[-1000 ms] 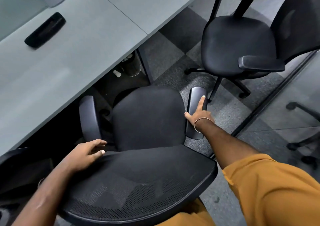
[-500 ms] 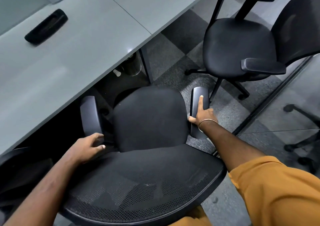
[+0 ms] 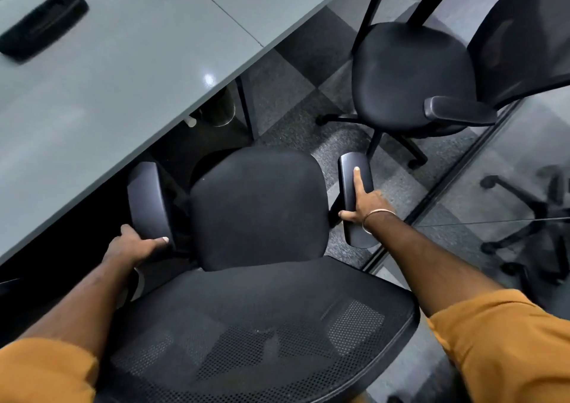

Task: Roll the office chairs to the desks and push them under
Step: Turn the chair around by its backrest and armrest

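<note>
A black office chair (image 3: 259, 208) with a mesh back stands right below me, its seat front just short of the grey desk (image 3: 129, 72) edge. My left hand (image 3: 135, 243) grips the near end of the chair's left armrest (image 3: 148, 199). My right hand (image 3: 365, 200) holds the right armrest (image 3: 354, 168), forefinger stretched along its top and thumb round the inner side. A second black office chair (image 3: 413, 72) stands to the upper right, out from the desk and turned sideways.
A black oblong object (image 3: 43, 23) lies on the desk at the upper left. A metal bin (image 3: 223, 111) and desk leg (image 3: 246, 109) sit under the desk. A glass partition (image 3: 509, 186) runs along the right, reflecting chair bases. Floor is grey checkered carpet.
My left hand has moved from the top of the chair's back onto the left armrest and gripped it. My right hand has stayed on the right armrest.
</note>
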A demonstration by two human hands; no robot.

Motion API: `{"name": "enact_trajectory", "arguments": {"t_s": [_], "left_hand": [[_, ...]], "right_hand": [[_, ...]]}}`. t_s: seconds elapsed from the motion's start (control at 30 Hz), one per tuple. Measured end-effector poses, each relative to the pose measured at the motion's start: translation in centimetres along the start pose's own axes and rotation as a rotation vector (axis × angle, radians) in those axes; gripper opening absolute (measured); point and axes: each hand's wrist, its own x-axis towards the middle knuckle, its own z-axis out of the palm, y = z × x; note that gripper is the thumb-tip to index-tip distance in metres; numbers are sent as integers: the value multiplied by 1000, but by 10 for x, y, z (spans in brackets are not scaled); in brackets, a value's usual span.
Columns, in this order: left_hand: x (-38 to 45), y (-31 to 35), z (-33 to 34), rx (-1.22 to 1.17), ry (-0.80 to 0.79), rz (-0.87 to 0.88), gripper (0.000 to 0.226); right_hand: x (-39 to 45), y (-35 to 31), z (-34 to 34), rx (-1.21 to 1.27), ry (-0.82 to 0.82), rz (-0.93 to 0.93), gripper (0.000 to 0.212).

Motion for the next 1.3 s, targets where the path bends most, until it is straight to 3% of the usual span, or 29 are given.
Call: {"name": "enact_trajectory", "arguments": {"t_s": [0.07,0.13,0.2,0.27,0.5,0.7,1.0,1.03,1.17,1.3], "left_hand": [[8,-1,5,-35,-37,-11,107],[12,5,10,-80,-21,-6,117],[15,10,12,-168,19,-14,124],[18,15,14,-240,58,-32,129],[33,22,22,-249,159,-11,113],[41,13,10,-157,144,49,121],[43,20,-7,-132,27,-8,129],[41,23,-14,-114,11,24,126],[14,22,-47,-112,-40,363,75],[-50,-10,-66,-234,-184,601,60]], "right_hand": [[-4,-11,-13,-85,-10,19,125],[-16,-26,-34,-189,23,14,100],[-31,-54,-48,-251,56,-68,64],[-47,-86,-50,-242,16,-207,53],[-83,-161,-22,-78,-121,-538,63],[-84,-148,-8,-177,-203,-531,64],[-92,-139,-16,-111,-170,-525,66],[-95,-137,-19,-100,-166,-529,67],[-111,-122,-30,-36,-142,-533,68],[-133,-101,-40,79,-119,-517,70]]}}
